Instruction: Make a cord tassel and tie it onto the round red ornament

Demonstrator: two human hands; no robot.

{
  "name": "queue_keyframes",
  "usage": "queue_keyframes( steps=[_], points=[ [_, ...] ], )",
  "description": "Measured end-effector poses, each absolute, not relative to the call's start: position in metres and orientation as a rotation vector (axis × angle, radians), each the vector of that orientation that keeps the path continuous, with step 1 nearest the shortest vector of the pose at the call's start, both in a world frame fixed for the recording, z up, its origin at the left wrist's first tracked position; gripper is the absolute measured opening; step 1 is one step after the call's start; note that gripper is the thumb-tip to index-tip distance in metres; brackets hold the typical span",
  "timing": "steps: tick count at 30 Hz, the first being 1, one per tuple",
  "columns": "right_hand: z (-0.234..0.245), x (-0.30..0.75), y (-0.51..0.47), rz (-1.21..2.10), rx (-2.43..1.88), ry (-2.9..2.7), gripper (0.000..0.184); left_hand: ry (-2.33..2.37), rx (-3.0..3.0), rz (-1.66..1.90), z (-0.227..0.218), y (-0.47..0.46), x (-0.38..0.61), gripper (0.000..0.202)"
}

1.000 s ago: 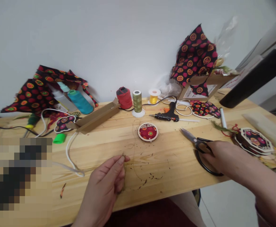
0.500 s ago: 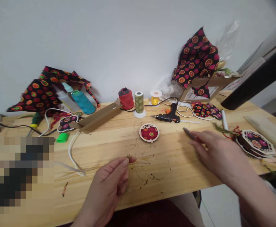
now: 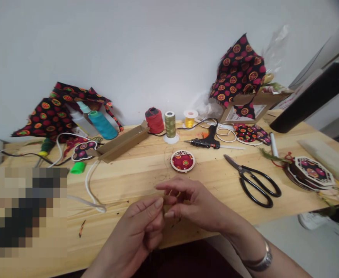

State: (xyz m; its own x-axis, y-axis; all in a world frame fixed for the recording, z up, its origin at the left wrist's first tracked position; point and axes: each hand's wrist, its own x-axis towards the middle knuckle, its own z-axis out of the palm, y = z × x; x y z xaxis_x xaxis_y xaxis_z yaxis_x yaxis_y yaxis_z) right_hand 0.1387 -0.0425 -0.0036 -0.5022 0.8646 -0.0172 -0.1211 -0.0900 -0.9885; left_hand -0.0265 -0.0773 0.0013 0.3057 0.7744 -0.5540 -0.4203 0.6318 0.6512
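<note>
My left hand (image 3: 143, 220) is closed in a pinch, thumb against forefinger, on thin olive thread; fine strands trail onto the table at its left. Close against its fingertips is my right hand (image 3: 192, 200), with thumb and fingers apart and curved, nothing clearly visible in them. Black-handled scissors (image 3: 241, 170) lie on the table to the right of my hands, blades pointing away. Beyond my fingers rests a round wooden-framed pendant (image 3: 183, 162) with red patterned fabric. Part of the thread between the hands is too fine to follow.
Behind stand a red thread spool (image 3: 154, 120), a green thread spool (image 3: 170, 125) and a yellow spool (image 3: 189, 121). A glue gun (image 3: 206, 143) lies before them. Octagonal fabric pieces (image 3: 314, 172) are stacked at right, a long cardboard box (image 3: 123, 143) at left. The wooden table (image 3: 210, 227) ends nearby.
My right hand has let go of the scissors, now lying on the table, and has moved left to my left hand. My left hand keeps its pinch in nearly the same place.
</note>
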Motion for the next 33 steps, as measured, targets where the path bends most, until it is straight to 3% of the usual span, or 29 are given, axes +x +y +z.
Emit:
queue_keyframes(
  steps=[5,9,13,27,33],
  points=[
    [-0.003,0.138,-0.046,1.529,-1.065,-1.308,0.046,0.956,0.376,0.848,0.006,-0.075,-0.026,0.015],
    [-0.004,0.136,-0.054,1.565,-1.242,-1.032,0.014,0.993,0.375,0.918,0.01,-0.073,-0.026,0.021],
    [-0.006,0.127,-0.062,1.697,-1.223,-0.896,0.016,1.031,0.437,0.994,0.012,-0.072,-0.022,0.023],
    [-0.004,0.113,-0.063,1.548,-1.208,-0.949,0.003,1.136,0.558,1.076,0.008,-0.077,-0.016,0.027],
    [-0.002,0.112,-0.064,1.509,-1.252,-1.041,0.009,1.154,0.556,1.057,0.008,-0.077,-0.016,0.027]
  ],
)
